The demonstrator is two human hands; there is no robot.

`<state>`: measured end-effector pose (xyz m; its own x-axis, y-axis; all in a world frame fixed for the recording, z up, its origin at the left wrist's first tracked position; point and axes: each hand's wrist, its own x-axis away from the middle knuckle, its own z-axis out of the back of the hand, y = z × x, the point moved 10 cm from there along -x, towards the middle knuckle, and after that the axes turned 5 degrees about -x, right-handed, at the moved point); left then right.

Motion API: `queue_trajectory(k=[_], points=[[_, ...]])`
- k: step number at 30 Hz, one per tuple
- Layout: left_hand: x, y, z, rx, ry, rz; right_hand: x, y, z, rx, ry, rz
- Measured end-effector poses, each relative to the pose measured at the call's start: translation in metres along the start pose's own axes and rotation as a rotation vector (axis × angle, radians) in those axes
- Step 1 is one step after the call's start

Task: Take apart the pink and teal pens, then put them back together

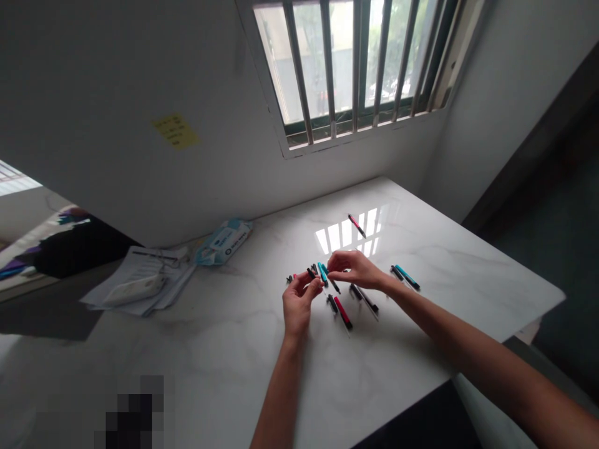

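My left hand [298,304] is closed, its thumb and fingertips pinched together beside a small black pen part [311,272]. What lies inside the pinch is too small to make out. Facing it, my right hand [354,268] is closed in a pinch as well, its contents hidden by the fingers. A turquoise pen barrel [322,273] shows between the two hands. Just below lies a red and black pen barrel [343,311] with a black piece [332,304] alongside. Black pen pieces [364,298] lie under my right wrist.
The marbled white table [210,368] meets a wall below a barred window [350,68]. Further right lies a turquoise and black barrel [407,276]; a red pen [357,225] lies near the back. Left are a blue wipes packet [224,241] and papers [135,280].
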<state>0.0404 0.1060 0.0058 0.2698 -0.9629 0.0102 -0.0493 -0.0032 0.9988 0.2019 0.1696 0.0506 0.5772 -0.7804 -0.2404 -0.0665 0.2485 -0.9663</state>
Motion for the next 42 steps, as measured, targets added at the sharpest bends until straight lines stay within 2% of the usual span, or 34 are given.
queue_trajectory(k=[3, 8, 10, 13, 15, 17, 20, 23, 25, 29, 32, 42], points=[[0.000, 0.002, -0.003, -0.013, -0.033, -0.008, 0.002, 0.000, -0.020, -0.038, -0.024, 0.009], [0.000, 0.003, -0.001, 0.008, -0.024, -0.001, 0.002, -0.001, -0.020, 0.001, -0.057, 0.024], [0.000, 0.001, 0.000, 0.018, -0.011, 0.008, 0.000, -0.004, -0.005, 0.076, -0.033, 0.058], [0.000, -0.001, 0.001, 0.040, 0.006, 0.023, 0.001, -0.005, 0.041, 0.289, 0.116, 0.093], [0.000, -0.003, 0.002, 0.060, 0.010, 0.032, 0.004, 0.003, 0.070, 0.505, 0.182, 0.049], [0.000, -0.005, 0.002, 0.074, 0.007, 0.038, 0.006, 0.019, 0.088, 0.683, 0.155, -0.028], [-0.001, -0.008, 0.001, 0.082, -0.009, 0.035, 0.007, 0.042, 0.097, 0.801, 0.095, -0.124], [-0.002, -0.008, 0.000, 0.079, -0.025, 0.020, 0.005, 0.055, 0.096, 0.799, 0.082, -0.184], [-0.002, -0.006, 0.000, 0.059, -0.021, 0.011, 0.004, 0.055, 0.094, 0.747, 0.111, -0.187], [-0.001, -0.001, 0.000, 0.022, -0.009, -0.001, 0.001, 0.040, 0.087, 0.479, 0.179, -0.101], [0.000, 0.004, -0.004, -0.023, -0.022, -0.022, -0.002, 0.029, 0.071, 0.289, 0.155, -0.038], [0.002, 0.006, -0.006, -0.174, -0.039, -0.047, -0.001, -0.007, 0.029, 0.188, 0.077, 0.149]])
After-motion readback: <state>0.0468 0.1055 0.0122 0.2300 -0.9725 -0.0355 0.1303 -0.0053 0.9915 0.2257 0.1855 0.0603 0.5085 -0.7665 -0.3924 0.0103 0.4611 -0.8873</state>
